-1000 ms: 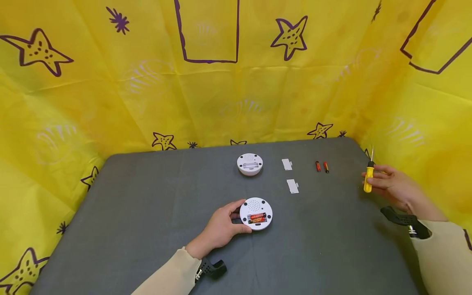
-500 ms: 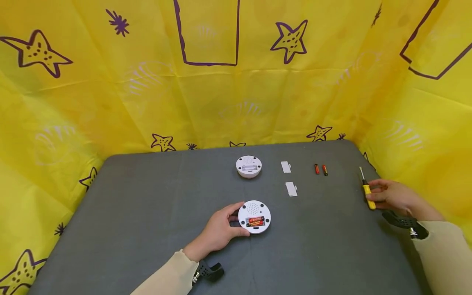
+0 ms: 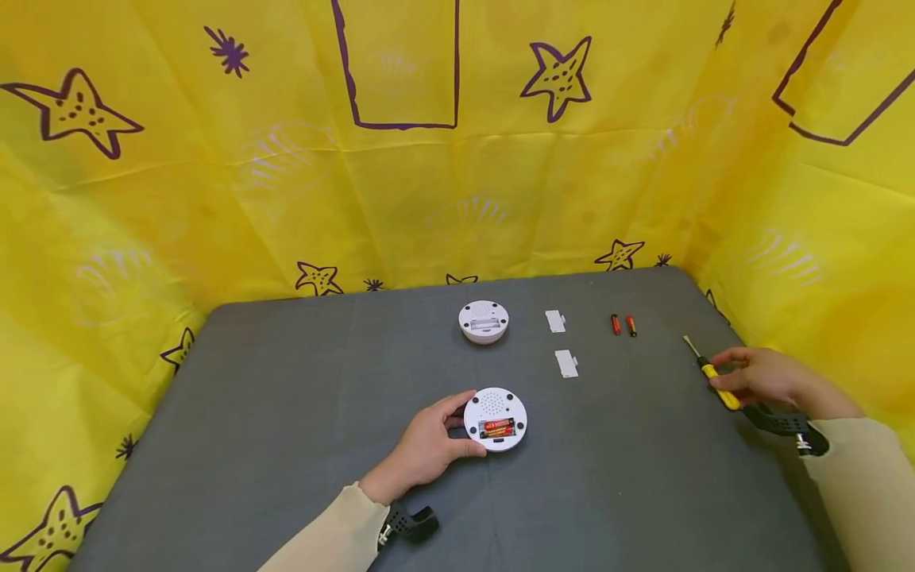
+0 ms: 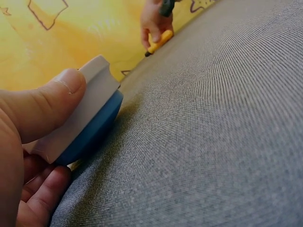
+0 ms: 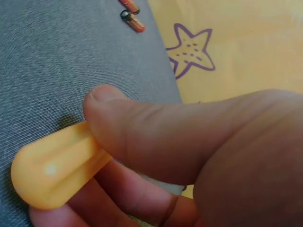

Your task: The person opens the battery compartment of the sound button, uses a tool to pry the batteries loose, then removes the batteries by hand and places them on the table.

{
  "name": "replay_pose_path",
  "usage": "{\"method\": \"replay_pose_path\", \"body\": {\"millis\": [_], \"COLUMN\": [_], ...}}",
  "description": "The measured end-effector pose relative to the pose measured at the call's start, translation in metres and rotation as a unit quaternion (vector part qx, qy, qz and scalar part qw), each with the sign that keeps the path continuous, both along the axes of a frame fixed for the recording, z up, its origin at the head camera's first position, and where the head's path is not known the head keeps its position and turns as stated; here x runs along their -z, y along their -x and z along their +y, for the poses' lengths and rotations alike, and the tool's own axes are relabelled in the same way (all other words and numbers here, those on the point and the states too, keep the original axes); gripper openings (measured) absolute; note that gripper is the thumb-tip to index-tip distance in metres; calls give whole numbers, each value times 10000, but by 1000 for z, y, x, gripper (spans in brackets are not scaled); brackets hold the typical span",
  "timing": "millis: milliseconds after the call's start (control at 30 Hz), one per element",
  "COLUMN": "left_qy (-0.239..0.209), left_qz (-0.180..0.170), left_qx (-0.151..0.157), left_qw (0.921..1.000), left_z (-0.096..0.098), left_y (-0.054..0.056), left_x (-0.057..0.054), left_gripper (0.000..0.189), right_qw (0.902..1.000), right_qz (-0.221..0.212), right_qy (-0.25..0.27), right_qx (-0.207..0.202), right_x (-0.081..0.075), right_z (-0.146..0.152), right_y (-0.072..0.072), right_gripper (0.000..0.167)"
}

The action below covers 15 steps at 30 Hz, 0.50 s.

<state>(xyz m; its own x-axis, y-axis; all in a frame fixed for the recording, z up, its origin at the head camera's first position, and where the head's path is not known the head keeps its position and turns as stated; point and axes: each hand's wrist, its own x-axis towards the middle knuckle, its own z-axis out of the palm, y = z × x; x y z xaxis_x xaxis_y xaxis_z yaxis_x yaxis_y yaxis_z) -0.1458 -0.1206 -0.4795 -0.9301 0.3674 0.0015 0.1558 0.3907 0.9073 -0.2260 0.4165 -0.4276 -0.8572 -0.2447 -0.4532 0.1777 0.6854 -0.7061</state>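
Observation:
My left hand [image 3: 426, 443] grips the rim of a round white device [image 3: 493, 403] between thumb and fingers. Its open battery compartment faces up with red batteries [image 3: 498, 428] lying in it; the left wrist view shows a blue lower part [image 4: 94, 130]. Over at the right side of the table, my right hand [image 3: 775, 380] pinches a screwdriver by its yellow handle [image 3: 727, 399], the metal tip pointing away and to the left. In the right wrist view the thumb lies over the handle [image 5: 57, 170], while the shaft is hidden.
A second white device [image 3: 484, 327] with an uncovered battery slot stands farther back. To its right lie two white battery covers [image 3: 555, 321], then two loose red batteries [image 3: 632, 326]. Yellow patterned cloth [image 3: 400, 199] rises along the table's back and sides.
The screwdriver has come down toward the table in my right hand, its tip swinging from nearly upright over to the left. My left hand and the device have stayed in place.

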Motion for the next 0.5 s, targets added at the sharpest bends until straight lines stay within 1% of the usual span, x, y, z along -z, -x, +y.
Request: {"method": "replay_pose_path", "body": {"millis": [67,233,367,500], "left_qy": [-42,-118,-117,-106], "left_qz": [10,28,-2,-5], "left_qx": [-2,10,-38,-27], "left_qw": [10000,9999,9999,9999], "left_z": [1,2,2,1], "left_y": [0,1,1,2], "left_x": [0,3,2,0], "left_gripper": [84,83,83,83], "right_qw": [9999,9994,9991,9992], "right_qz": [49,167,271,266], "right_qy": [-117,-275,-280,-148], "right_qx": [-52,93,187,256], "right_x": [-1,-1,0,-1], "right_z": [0,2,2,1], "right_y": [-1,-3,-4,-6], "right_gripper": [60,63,68,70]}}
